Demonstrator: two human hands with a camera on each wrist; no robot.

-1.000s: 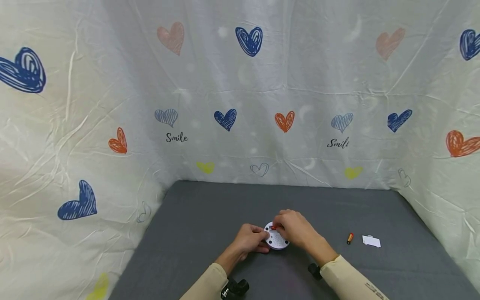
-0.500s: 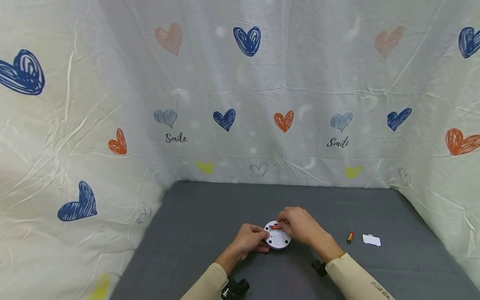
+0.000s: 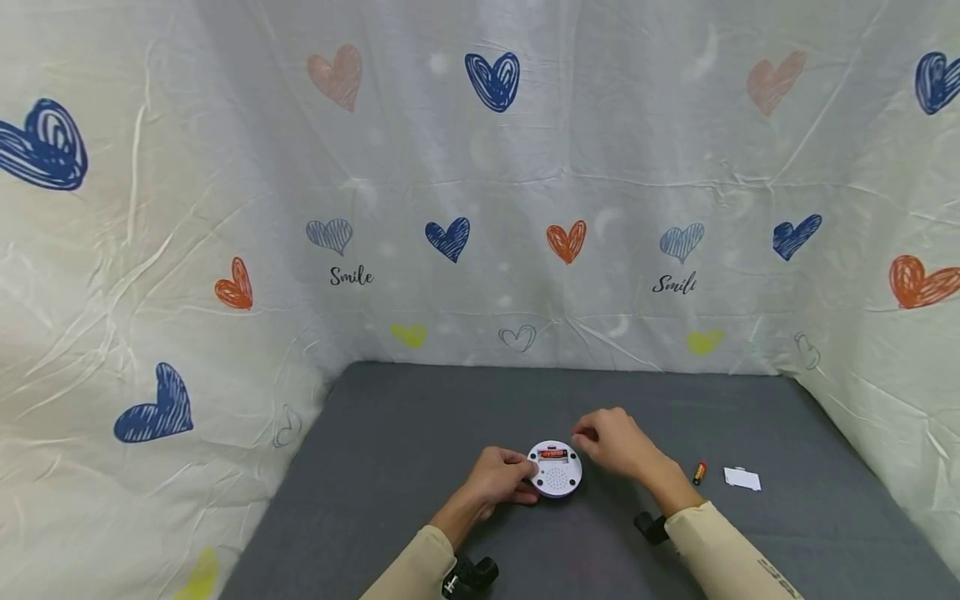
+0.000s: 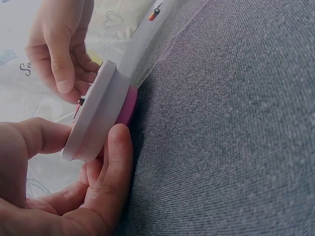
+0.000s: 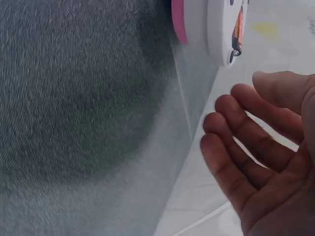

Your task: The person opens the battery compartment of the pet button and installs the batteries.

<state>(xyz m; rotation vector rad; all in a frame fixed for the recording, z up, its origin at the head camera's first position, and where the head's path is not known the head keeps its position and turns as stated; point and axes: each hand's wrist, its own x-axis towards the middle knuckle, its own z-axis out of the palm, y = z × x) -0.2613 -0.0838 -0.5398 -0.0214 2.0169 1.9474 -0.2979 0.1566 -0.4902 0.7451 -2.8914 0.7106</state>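
Observation:
A round white device (image 3: 555,470) with a pink underside (image 4: 126,104) lies back-up on the grey cloth. One orange battery (image 3: 552,454) sits in its open compartment, also seen edge-on in the right wrist view (image 5: 238,30). My left hand (image 3: 501,477) grips the device's left rim between thumb and fingers (image 4: 110,162). My right hand (image 3: 611,442) hovers just right of the device, holding nothing, its fingers (image 5: 231,147) loosely bent. A second orange battery (image 3: 699,473) lies on the cloth to the right.
A small white cover piece (image 3: 742,479) lies right of the loose battery. Heart-printed sheets (image 3: 480,208) wall in the grey table (image 3: 420,417) at the back and on both sides. Black wrist-camera mounts (image 3: 468,575) sit near my forearms.
My right hand has lifted off the device and drawn away to the right, uncovering the battery seated in the compartment. The left hand keeps its grip.

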